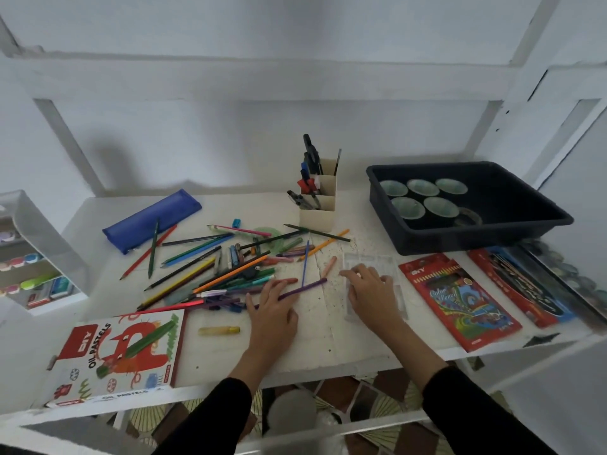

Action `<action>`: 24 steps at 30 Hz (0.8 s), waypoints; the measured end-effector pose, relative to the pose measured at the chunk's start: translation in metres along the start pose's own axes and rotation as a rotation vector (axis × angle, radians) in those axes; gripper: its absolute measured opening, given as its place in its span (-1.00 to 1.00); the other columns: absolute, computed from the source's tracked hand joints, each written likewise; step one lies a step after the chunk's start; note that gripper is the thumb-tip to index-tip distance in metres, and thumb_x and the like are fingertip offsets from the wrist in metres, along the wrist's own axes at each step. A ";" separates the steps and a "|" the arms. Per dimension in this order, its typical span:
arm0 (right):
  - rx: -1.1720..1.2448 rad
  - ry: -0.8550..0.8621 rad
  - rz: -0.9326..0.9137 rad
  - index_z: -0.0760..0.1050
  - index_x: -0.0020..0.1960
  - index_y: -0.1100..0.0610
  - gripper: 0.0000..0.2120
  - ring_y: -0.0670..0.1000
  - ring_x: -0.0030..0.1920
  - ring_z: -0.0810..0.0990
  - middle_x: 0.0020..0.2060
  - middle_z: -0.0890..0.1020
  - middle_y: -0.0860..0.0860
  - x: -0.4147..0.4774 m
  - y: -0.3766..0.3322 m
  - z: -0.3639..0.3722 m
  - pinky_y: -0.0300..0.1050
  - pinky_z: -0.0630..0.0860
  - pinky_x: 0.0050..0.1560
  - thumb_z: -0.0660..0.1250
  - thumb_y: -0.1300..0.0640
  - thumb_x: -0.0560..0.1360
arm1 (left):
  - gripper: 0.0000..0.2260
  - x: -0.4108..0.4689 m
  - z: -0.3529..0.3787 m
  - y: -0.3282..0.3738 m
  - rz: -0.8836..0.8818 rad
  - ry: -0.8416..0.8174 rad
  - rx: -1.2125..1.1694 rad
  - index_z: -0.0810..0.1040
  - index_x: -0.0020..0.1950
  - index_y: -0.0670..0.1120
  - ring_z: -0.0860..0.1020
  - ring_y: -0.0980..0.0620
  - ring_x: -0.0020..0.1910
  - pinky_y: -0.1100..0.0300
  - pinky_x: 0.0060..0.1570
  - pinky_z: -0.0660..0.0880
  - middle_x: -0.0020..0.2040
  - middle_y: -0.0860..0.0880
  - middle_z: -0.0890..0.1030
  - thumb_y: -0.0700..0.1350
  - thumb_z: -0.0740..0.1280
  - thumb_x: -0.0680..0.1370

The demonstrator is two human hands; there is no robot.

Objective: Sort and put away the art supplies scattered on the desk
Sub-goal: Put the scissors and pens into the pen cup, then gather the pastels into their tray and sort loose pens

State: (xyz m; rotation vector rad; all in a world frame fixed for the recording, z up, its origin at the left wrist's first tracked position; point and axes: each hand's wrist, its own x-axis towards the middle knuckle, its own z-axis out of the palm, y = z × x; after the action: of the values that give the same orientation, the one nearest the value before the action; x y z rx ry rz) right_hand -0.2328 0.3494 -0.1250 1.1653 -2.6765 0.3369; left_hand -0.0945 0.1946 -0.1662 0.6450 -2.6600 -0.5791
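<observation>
**Supervisor:** Surface and room?

**Operator:** I see a white desk, speckled with small dark marks and set in a white frame against a white wall. Patterned floor tiles show below its front edge. My landmark is the pen holder, which stands upright at the back centre.

**Supervisor:** Supplies?

**Operator:** The loose pencils lie heaped in front of the pen holder and to its left. A blue pencil case lies further left. An oil pastels box sits well in front and left, at the desk edge. Right of the pen holder, a dark tray holds round cups. A red pencil box lies in front and right.

**Supervisor:** Hands?

**Operator:** They are apart, both flat, and neither grips anything. The left hand rests straight fingers on a purple pencil in front of the pen holder. The right hand presses spread fingers on a clear plastic case, in front of the holder and to its right.
</observation>
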 end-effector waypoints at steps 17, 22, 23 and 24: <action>0.250 0.041 0.002 0.53 0.09 0.11 -0.85 -0.04 -0.06 0.55 -0.01 0.60 0.01 0.080 -0.007 0.006 -0.20 0.50 -0.08 0.27 0.14 0.55 | -0.65 0.025 0.011 -0.008 -0.104 0.244 -0.283 0.66 0.04 -0.06 0.30 -0.10 0.42 -0.17 0.44 -0.04 0.21 -0.08 0.55 -0.37 0.32 0.35; 0.456 0.223 0.471 0.57 -0.03 0.16 -0.85 -0.07 -0.31 0.52 -0.29 0.58 -0.01 0.047 0.037 -0.011 -0.19 0.48 -0.26 0.31 0.09 0.54 | -0.72 0.053 0.019 0.020 0.052 0.244 -0.324 0.63 0.00 -0.09 0.39 -0.15 0.36 -0.30 0.36 0.17 0.13 -0.08 0.59 -0.32 0.29 0.36; 0.453 0.209 0.534 0.58 -0.05 0.19 -0.82 -0.09 -0.36 0.50 -0.33 0.58 0.00 0.041 0.047 -0.012 -0.24 0.43 -0.31 0.31 0.07 0.54 | -0.72 0.055 0.023 0.030 0.093 0.226 -0.331 0.64 0.00 -0.08 0.40 -0.15 0.35 -0.28 0.36 0.14 0.13 -0.08 0.60 -0.25 0.24 0.38; 0.450 0.181 0.584 0.58 -0.06 0.20 -0.82 -0.12 -0.38 0.48 -0.35 0.57 0.00 0.037 0.056 -0.010 -0.28 0.36 -0.33 0.31 0.08 0.54 | -0.70 0.056 0.027 0.039 0.135 0.194 -0.328 0.63 0.02 -0.07 0.39 -0.15 0.36 -0.26 0.37 0.09 0.14 -0.07 0.59 -0.19 0.18 0.40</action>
State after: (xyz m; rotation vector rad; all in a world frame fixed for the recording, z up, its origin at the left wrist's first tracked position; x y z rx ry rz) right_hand -0.2984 0.3634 -0.1127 0.3653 -2.7930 1.1191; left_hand -0.1666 0.2064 -0.1586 0.4011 -2.3347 -0.8431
